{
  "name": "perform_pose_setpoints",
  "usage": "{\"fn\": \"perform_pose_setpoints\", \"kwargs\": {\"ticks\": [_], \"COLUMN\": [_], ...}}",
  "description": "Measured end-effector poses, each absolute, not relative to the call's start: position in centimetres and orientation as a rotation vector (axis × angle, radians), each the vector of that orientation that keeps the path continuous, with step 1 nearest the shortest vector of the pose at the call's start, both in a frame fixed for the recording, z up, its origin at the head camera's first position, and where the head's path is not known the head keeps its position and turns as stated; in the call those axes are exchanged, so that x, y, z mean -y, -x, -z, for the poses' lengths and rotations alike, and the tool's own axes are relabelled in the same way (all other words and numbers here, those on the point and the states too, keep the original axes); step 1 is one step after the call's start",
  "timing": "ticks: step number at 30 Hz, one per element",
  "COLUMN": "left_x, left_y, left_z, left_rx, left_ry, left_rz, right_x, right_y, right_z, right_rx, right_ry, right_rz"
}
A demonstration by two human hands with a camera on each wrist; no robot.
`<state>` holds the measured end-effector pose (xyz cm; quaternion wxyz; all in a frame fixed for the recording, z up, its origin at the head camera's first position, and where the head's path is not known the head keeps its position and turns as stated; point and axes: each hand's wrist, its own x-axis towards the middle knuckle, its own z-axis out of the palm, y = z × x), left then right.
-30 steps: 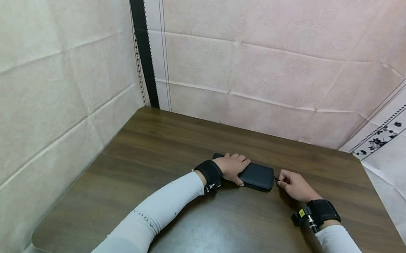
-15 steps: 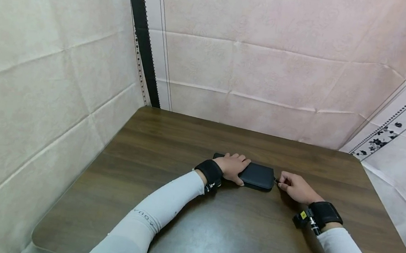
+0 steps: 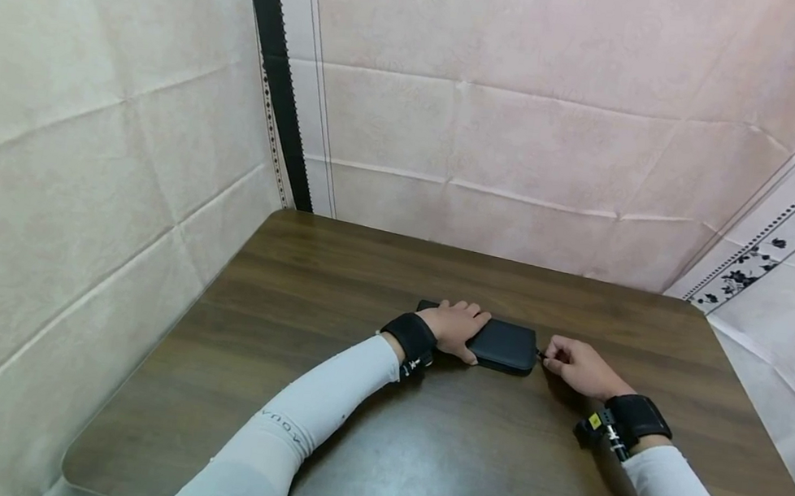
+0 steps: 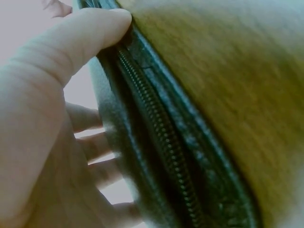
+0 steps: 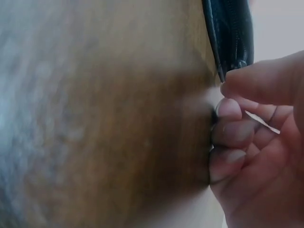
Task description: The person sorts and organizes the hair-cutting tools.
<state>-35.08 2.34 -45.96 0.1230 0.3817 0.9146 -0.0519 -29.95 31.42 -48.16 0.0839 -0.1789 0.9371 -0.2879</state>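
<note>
A black zip-around wallet (image 3: 507, 344) lies flat on the wooden table in the head view. My left hand (image 3: 457, 328) rests across its left part, fingers spread and mostly straight over the top. In the left wrist view, the thumb (image 4: 102, 28) presses the near edge beside the zipper teeth (image 4: 159, 124). To the right of the wallet, my right hand (image 3: 579, 365) pinches the small dark zipper pull (image 3: 542, 354) between thumb and forefinger. The right wrist view shows the wallet's end (image 5: 231, 33) just past the thumb tip, with the other fingers curled under; the pinched pull is mostly hidden.
The brown wooden table (image 3: 245, 361) has rounded corners and reaches back to a pale cloth wall (image 3: 527, 148). Another pale cloth (image 3: 80, 187) hangs along the left side. Both wrists wear black straps with small cameras.
My right hand has shifted very slightly right and toward me since the earliest frame, still pinching the zipper pull. The left hand and the wallet look the same.
</note>
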Motion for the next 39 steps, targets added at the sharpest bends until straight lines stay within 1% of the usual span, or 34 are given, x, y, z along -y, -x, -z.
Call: {"fn": "perform_pose_setpoints", "kwargs": {"ticks": [12, 39], "left_x": [-2.2, -2.5], "left_y": [35.0, 34.9], "left_z": [46.1, 45.5], "left_rx": [-2.671, -2.636], "left_ry": [-1.115, -1.099], "left_rz": [0.144, 0.173], "right_x": [-29.8, -30.7], "right_y": [30.8, 30.3], "right_z": [47.6, 47.8], "right_rx": [-2.83, -2.86], "right_ry": [0.53, 0.659], "right_rz": [0.766, 0.727]}}
